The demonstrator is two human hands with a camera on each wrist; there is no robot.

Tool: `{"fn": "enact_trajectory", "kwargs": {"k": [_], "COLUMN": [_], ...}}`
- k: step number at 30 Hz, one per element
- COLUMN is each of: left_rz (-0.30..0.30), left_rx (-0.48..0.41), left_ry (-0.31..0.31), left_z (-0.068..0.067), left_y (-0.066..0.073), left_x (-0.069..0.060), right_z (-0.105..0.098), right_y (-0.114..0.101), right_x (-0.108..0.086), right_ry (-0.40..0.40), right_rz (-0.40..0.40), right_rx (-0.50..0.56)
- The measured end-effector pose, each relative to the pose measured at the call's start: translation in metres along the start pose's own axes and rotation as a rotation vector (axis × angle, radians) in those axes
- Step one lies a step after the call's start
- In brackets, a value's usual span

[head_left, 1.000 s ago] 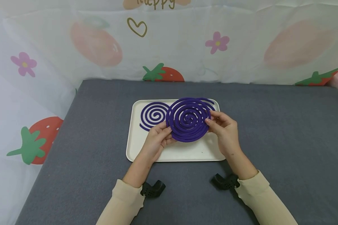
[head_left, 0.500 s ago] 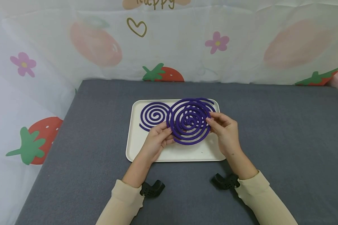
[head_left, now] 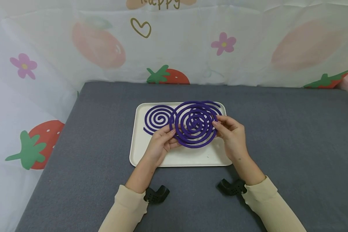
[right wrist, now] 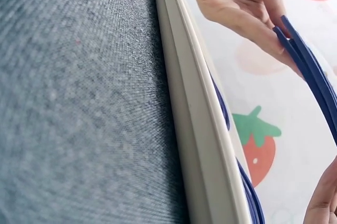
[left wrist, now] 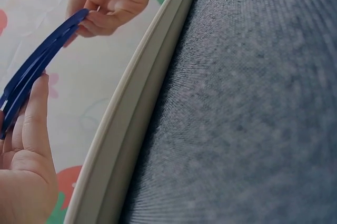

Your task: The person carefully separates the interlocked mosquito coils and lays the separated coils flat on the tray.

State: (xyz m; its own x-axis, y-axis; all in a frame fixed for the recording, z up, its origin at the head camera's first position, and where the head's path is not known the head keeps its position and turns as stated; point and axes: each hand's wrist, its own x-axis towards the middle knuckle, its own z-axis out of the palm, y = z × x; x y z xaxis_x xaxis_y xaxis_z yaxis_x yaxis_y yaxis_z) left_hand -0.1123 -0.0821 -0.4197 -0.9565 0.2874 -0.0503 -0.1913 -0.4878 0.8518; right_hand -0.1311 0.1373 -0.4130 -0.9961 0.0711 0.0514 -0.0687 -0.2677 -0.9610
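Observation:
Both hands hold a dark purple-blue mosquito coil [head_left: 195, 124] above the white tray. Its left edge is pinched by the left hand [head_left: 160, 143], thumb in front and fingers behind. On the right edge the right hand [head_left: 232, 132] pinches it between thumb and fingers. Seen edge-on in the left wrist view, the coil [left wrist: 45, 58] shows layers slightly apart, as a double coil does. In the right wrist view, the layered coil [right wrist: 308, 66] spans the two hands. Another coil [head_left: 160, 120] lies in the tray at left; a further coil [head_left: 213, 102] is mostly hidden behind the held one.
The white tray [head_left: 203, 159] lies on a grey cloth-covered table [head_left: 293, 145]. A white curtain [head_left: 249, 19] printed with strawberries and flowers hangs behind and to the left. Each wrist wears a black camera mount [head_left: 158, 195].
The held coil's rings have shifted against each other: its outer left ring now sticks out farther left, and gaps between the rings look wider. The hands have hardly moved.

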Motion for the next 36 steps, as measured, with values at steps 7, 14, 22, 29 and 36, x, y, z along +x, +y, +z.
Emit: {"fn": "enact_trajectory", "kwargs": {"k": [7,14,22,29,36], "left_rz": [-0.008,-0.018,-0.057,-0.078,-0.028], "left_rx": [-0.010,0.000,-0.016,0.011,0.037], "left_ry": [0.000,0.012,0.019,-0.022,0.083], "left_z": [-0.0019,-0.0022,-0.0022,-0.0024,-0.0031], "left_y": [-0.0010,-0.0013,-0.0010,-0.0017,-0.0019], "left_x": [0.0008,0.0007,0.0003,0.0009,0.0013], "right_z": [0.0008,0.0008,-0.0005,-0.0032,-0.0028], "right_y": [-0.0010,0.0014,0.0019,0.0009,0.0009], "right_x": [0.0003,0.0015,0.0017,0.0026,0.0023], "right_ry": [-0.077,-0.098,-0.125,-0.144,-0.195], "right_rz": [0.122,0.159,0.144,0.143,0.190], "right_rx": [-0.033,-0.107,-0.132,-0.146,-0.182]}}
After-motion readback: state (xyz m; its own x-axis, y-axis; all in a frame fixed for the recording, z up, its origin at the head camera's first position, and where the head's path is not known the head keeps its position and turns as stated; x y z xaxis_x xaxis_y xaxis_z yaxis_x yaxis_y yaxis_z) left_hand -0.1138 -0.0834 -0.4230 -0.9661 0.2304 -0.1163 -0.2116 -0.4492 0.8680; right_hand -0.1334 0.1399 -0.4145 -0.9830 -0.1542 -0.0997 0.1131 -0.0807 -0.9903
